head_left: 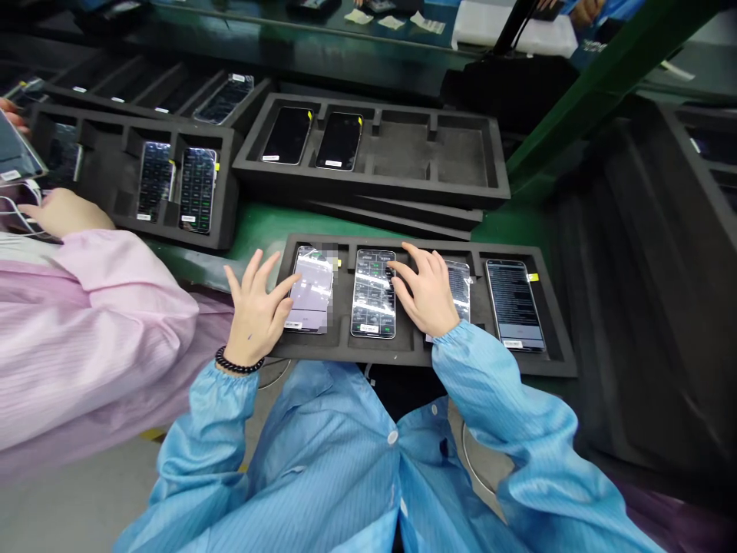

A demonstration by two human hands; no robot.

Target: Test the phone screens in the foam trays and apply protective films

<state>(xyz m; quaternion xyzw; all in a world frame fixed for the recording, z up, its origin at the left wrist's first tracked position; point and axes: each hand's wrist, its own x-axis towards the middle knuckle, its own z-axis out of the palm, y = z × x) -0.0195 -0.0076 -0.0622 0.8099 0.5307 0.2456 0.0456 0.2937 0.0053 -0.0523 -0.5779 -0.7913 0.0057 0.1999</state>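
Before me is a black foam tray (403,355) with a smartphone in each of its compartments. My left hand (256,311), fingers spread, has its index fingertip at the leftmost smartphone (308,296), whose screen is pale. Above the second smartphone (373,303), which shows a grid of cells, the fingertips of my right hand (429,290) reach its upper right part; that hand holds nothing. The third smartphone (459,280) is partly covered by my right hand. On the rightmost smartphone (514,303), lines of text fill a dark screen.
Behind stands a stack of foam trays (368,184), the top one holding two dark-screened smartphones. At left, a co-worker's pink sleeve (115,307) and hand (69,211) are close to another phone tray (224,192). A green post (587,100) rises at right, near dark trays (650,230).
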